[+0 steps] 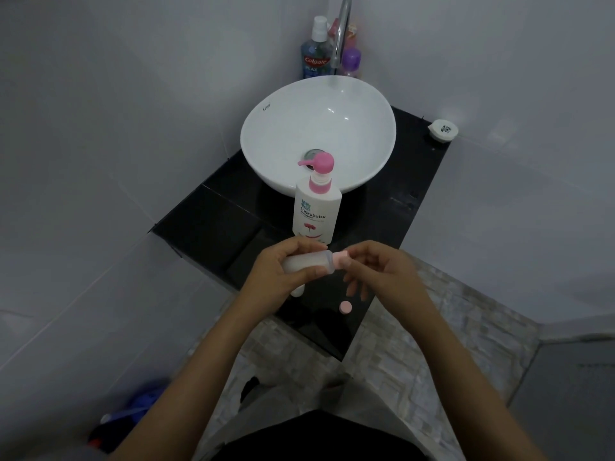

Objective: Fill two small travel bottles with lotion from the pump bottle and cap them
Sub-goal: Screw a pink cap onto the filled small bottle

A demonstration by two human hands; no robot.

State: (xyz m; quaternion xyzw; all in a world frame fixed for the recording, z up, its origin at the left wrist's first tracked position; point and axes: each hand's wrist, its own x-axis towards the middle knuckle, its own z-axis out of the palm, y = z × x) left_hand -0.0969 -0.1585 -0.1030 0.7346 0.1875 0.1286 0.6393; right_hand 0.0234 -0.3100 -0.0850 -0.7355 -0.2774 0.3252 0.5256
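Observation:
A white pump bottle [316, 211] with a pink pump stands on the black counter [206, 227], in front of the basin. My left hand [283, 271] grips a small translucent travel bottle [309, 262] lying sideways, its neck pointing right. My right hand [376, 267] pinches the pink cap [341, 259] on that neck. A second small white bottle [297, 290] shows partly below my left hand. A loose pink cap [345, 307] lies on the counter near the front edge.
A white bowl basin [276, 144] with a chrome tap [342, 31] fills the counter's back. Mouthwash [314, 58] and a purple bottle [351, 63] stand behind it. A white round lid [442, 130] sits at the far right corner. Tiled floor lies below.

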